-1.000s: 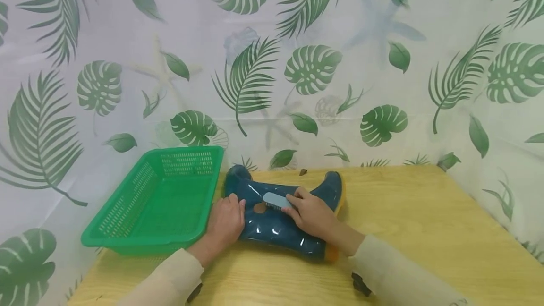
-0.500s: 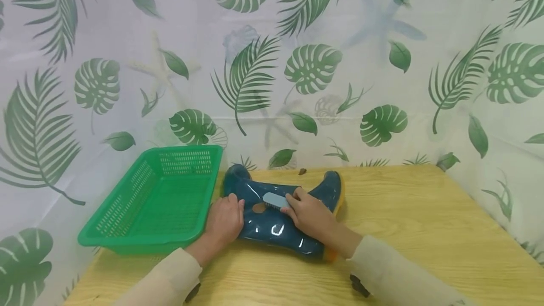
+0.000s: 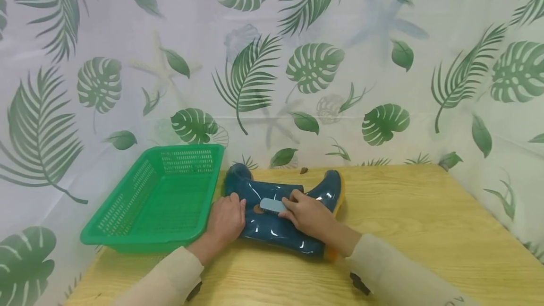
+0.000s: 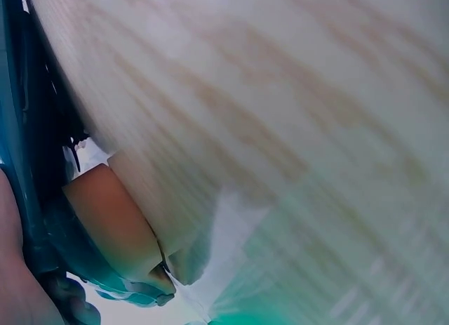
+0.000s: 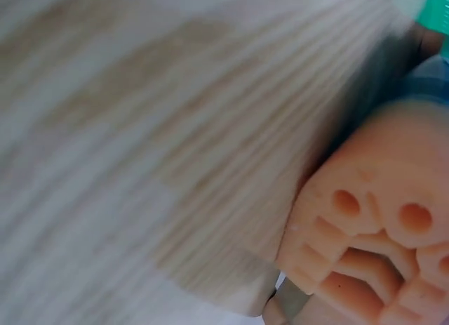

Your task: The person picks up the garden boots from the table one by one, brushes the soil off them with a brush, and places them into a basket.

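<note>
A glossy dark blue rain boot [image 3: 272,228] lies on its side on the wooden table, its orange sole [image 5: 379,220] facing right. My left hand [image 3: 226,218] grips the boot at its left, shaft end, fingers curled; the left wrist view has the hand only at its edge. A light blue brush [image 3: 272,205] is in my right hand [image 3: 308,214], held by its right end between thumb and fingers. Its bristles face down on the shaft, overlapping a brown patch [image 3: 258,209]. A rounded dark blue part [image 3: 238,176] shows behind the left hand.
A green plastic basket [image 3: 170,240] with slotted walls stands to the left, close to my left hand. A small dark bit [image 3: 303,170] lies near the back edge of the table [image 3: 408,221]. A leaf-patterned sheet [image 3: 267,107] hangs behind.
The brush in my right hand has shifted slightly left and toward me, covering more of the brown patch. My left hand keeps its hold on the boot.
</note>
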A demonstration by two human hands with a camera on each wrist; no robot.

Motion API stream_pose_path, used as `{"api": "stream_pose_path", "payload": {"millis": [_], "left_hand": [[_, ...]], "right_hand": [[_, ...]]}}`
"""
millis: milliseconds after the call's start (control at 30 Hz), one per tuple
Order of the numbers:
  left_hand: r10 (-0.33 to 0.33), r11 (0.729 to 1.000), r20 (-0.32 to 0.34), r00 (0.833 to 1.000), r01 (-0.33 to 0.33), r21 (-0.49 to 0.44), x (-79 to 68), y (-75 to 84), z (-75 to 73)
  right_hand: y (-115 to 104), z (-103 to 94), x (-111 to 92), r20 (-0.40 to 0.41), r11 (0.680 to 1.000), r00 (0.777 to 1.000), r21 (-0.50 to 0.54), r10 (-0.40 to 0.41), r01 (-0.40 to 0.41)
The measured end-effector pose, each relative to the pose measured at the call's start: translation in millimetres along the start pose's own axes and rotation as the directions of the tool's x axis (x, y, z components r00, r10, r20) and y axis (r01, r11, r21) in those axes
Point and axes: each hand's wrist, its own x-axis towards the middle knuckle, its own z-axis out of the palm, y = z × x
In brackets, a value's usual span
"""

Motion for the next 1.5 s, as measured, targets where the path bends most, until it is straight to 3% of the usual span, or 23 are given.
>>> {"api": "stream_pose_path", "payload": {"millis": [67,167,267,367,467,600,700,900,1100,1200,1300,1500], "left_hand": [[0.001,1.000,0.003,1.000,-0.001,-0.001,-0.1,0.0,-0.1],[-0.005,1.000,0.004,1.000,0.005,-0.008,-0.5,-0.3,-0.3],[-0.004,1.000,-0.005,1.000,0.004,-0.013,0.0,-0.1,-1.0],[0.005,1.000,-0.015,1.000,-0.005,-0.010,0.8,0.1,-1.6],[0.002,1.000,-0.011,1.000,-0.003,-0.007,0.9,0.1,-2.5],[-0.004,1.000,-0.013,1.000,0.004,-0.007,0.9,-0.1,-3.9],[0.008,1.000,-0.025,1.000,-0.008,0.001,1.6,0.0,-3.7],[0.015,0.999,-0.013,1.000,-0.015,0.030,2.2,0.5,0.0],[0.006,1.000,-0.013,1.000,-0.005,0.023,2.3,0.0,0.1],[0.032,0.999,-0.026,0.999,-0.031,0.036,2.7,0.6,1.4],[0.045,0.998,-0.029,0.999,-0.044,0.034,1.8,1.7,2.5],[0.016,1.000,-0.040,0.999,-0.016,-0.002,0.4,1.7,3.3]], "right_hand": [[0.4,-0.5,-0.4,-0.006,0.999,1.000,0.041,-0.009,0.009],[0.1,-1.6,0.0,-0.039,0.996,0.998,0.081,0.039,-0.036],[-0.1,-1.7,1.5,-0.049,0.995,0.996,0.057,0.080,-0.077],[0.5,-1.1,2.6,-0.012,0.999,0.999,0.007,0.050,-0.050],[1.3,-1.3,2.7,0.024,1.000,1.000,0.028,0.009,-0.009],[0.8,-2.9,3.0,0.007,0.996,0.999,0.074,0.043,-0.043],[-0.1,-3.4,4.2,-0.004,0.995,0.996,0.051,0.088,-0.088],[1.5,-2.8,3.7,0.056,0.996,0.998,0.083,0.019,-0.023],[-0.5,-3.2,3.8,-0.007,0.994,0.997,0.069,0.083,-0.082],[0.6,-0.2,3.6,0.008,0.999,0.999,0.016,0.031,-0.031],[2.5,2.1,0.9,0.034,0.999,0.999,0.039,-0.018,0.016],[-0.1,-0.2,1.4,0.008,0.996,0.998,0.062,0.067,-0.067]]}}
